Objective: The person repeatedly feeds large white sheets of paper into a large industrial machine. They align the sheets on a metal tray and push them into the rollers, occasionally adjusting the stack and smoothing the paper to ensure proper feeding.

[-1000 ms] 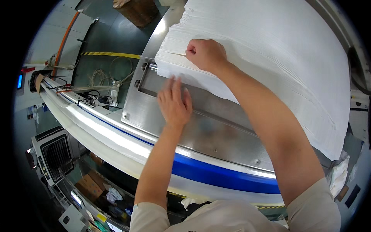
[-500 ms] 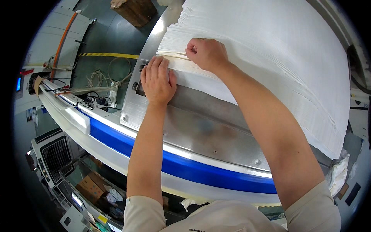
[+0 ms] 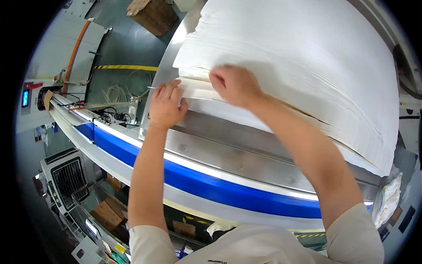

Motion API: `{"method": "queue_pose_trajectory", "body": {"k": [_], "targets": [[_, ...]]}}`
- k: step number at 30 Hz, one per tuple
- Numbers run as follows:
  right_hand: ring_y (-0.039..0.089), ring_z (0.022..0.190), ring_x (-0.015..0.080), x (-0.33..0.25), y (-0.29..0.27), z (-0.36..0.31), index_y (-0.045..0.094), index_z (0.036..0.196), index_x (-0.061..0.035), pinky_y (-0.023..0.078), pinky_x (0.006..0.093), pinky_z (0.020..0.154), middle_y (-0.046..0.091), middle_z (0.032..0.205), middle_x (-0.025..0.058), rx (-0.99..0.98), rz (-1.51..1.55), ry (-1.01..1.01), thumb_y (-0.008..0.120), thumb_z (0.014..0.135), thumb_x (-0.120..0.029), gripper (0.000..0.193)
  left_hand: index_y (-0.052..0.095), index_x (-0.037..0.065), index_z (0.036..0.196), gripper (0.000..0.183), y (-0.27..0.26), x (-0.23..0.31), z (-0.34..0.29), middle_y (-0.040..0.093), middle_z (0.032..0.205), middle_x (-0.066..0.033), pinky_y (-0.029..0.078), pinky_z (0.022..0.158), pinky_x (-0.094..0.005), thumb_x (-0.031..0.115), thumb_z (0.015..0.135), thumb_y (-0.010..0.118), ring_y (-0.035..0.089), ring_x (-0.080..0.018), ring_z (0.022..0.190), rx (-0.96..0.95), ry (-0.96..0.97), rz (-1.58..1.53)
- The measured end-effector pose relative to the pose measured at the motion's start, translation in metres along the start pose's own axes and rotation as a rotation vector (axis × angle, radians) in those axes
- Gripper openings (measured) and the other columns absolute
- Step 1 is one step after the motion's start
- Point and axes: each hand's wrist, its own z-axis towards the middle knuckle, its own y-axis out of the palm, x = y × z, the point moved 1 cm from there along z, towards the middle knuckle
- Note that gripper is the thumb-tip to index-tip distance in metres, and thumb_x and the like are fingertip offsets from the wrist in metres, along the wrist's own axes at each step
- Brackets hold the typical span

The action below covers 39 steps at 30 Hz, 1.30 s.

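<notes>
A large, thick stack of thin white sheets [image 3: 299,53], cloth or paper, lies on the metal table. At its near left corner, my left hand [image 3: 167,104] is bent round the edge of the lower sheets, thumb apart from the fingers. A thin pale stick [image 3: 151,87] pokes out beside those fingers; whether I hold it is unclear. My right hand [image 3: 236,86], blurred, is closed in a fist at the stack's near edge. Anything inside that fist is hidden. From beside it, a narrow gap between upper and lower sheets runs off to the right.
A bare metal strip of the table [image 3: 211,147] borders the stack, with a blue band [image 3: 228,193] along its near side. Cables [image 3: 115,94] lie on the floor at left, near a wooden block [image 3: 152,15]. A crumpled white bundle [image 3: 387,198] sits at right.
The view has shifted slightly. My left fingers have curled more at the corner. My right hand has blurred with motion, and the gap between the sheets shows longer toward the right.
</notes>
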Motion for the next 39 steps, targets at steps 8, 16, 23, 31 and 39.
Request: {"method": "queue_pose_trajectory", "body": {"k": [8,16,23,31,39], "targets": [[0.062,0.079,0.0272,0.088,-0.114,-0.207,0.067,0.078,-0.0079,0.046,0.0433,0.081,0.065,0.075,0.0088,0.170,-0.609,0.449,0.052,0.091,-0.035,0.034,0.045,0.013,0.133,0.063,-0.020,-0.002,0.037,0.049,0.133,-0.0125,0.032,0.105,-0.0450,0.015,0.074,0.067,0.048,-0.0286,0.121,-0.608,-0.031,0.311],[0.062,0.068,0.0291,0.247,-0.315,-0.436,0.066,0.062,-0.0076,0.037,0.0479,0.097,0.065,0.066,0.0123,0.348,-0.871,0.666,0.042,0.095,-0.040,0.052,0.058,0.016,0.120,0.042,0.036,-0.007,0.075,0.061,0.110,-0.0102,0.045,0.086,-0.0376,0.013,0.079,0.065,0.058,-0.0263,0.105,-0.828,0.110,0.641],[0.063,0.066,0.0285,0.288,-0.386,-0.499,0.068,0.065,-0.0112,0.032,0.0468,0.105,0.064,0.063,0.0094,0.183,-0.861,0.780,0.043,0.094,-0.042,0.049,0.066,0.001,0.096,0.024,0.061,-0.051,0.066,0.066,0.095,-0.0204,0.051,0.073,-0.0439,0.004,0.089,0.043,0.064,-0.0360,0.087,-0.557,-0.133,0.351],[0.061,0.103,0.0260,0.391,-0.505,-0.622,0.052,0.125,-0.0230,0.033,0.0497,0.104,0.067,0.107,0.0079,-0.416,-1.136,1.099,0.034,0.097,-0.027,0.034,0.064,-0.002,0.099,0.027,0.052,-0.122,0.038,0.065,0.094,-0.0215,0.048,0.077,-0.0448,0.008,0.090,0.041,0.061,-0.0387,0.089,-0.605,-0.046,0.491],[0.059,0.104,0.0333,0.399,-0.530,-0.615,0.065,0.110,-0.0163,0.046,0.0403,0.092,0.065,0.106,0.0142,-0.338,-1.028,1.225,0.056,0.079,-0.016,0.032,0.063,0.000,0.101,0.025,0.029,-0.108,0.019,0.064,0.099,-0.0189,0.045,0.084,-0.0452,0.009,0.090,0.043,0.059,-0.0359,0.094,-0.587,-0.211,0.446]]}}
